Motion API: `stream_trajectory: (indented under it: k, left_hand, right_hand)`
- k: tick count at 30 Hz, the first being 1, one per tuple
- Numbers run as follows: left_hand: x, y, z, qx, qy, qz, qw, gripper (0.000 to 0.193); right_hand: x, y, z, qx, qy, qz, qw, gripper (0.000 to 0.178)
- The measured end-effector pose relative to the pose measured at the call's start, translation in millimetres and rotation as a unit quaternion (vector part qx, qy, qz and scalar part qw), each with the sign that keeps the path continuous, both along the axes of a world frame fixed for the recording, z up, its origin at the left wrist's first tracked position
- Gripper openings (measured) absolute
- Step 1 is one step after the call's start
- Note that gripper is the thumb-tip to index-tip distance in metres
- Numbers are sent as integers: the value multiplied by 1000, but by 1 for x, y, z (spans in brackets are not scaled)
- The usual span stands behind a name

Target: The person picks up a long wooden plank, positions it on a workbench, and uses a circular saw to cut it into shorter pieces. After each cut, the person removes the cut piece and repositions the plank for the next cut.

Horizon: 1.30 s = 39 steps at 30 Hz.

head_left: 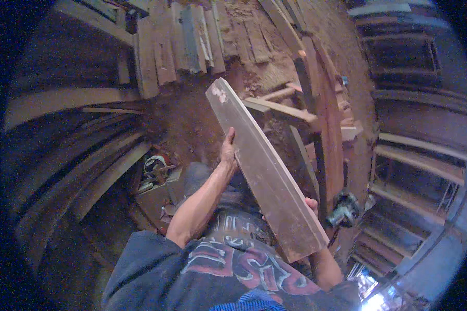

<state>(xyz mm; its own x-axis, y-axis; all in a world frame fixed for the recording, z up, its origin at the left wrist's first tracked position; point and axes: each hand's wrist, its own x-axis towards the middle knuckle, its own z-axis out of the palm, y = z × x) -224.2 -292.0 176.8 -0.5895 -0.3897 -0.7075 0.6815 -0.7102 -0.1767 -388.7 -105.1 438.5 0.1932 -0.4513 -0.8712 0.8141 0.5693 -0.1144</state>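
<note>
A long, flat wooden board [264,166] slants across in front of my chest, its far end up and to the left, its near end close to my right forearm. Its broad face is brownish grey, with a pale patch at the far end. Along the right edge runs a lighter strip; whether this is a second board beneath, I cannot tell. My left hand [229,150] grips the left edge, thumb up along the face. From underneath, my right hand [312,205] holds the near part, its fingertips curling over the right edge. The board hides most of that hand.
Planks [187,39] lie side by side beyond the board. A heavy timber beam [329,140] runs lengthwise on the right, with a power tool [344,209] near its close end. Offcuts [285,110] lie across by it. Long boards [104,140] stack at left; timber racks [417,160] stand far right.
</note>
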Motion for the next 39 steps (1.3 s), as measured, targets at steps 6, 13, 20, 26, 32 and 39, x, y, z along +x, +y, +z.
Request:
stream_trajectory:
  k: [6, 13, 20, 26, 32, 39]
  left_hand:
    - [-10, 61, 27, -112, -165, -190, 961, 66]
    - [-31, 99, 81, -134, -161, -195, 958, 70]
    - [-108, 126, 112, -221, -150, -197, 943, 76]
    - [-182, 189, 148, -260, -136, -262, 919, 76]
    - [-240, 220, 153, -303, -111, -280, 904, 67]
    - [-220, 238, 104, -180, -58, -344, 920, 48]
  right_hand:
    - [-48, 134, -8, -54, 59, 158, 984, 101]
    - [-19, 223, -34, 33, 402, 446, 799, 122]
    - [-44, 295, -32, 27, 491, 338, 803, 110]
    - [-85, 361, -15, 14, 524, 268, 808, 100]
    - [-96, 393, -18, 52, 566, 210, 796, 100]
    - [-105, 372, -22, 108, 525, 222, 814, 103]
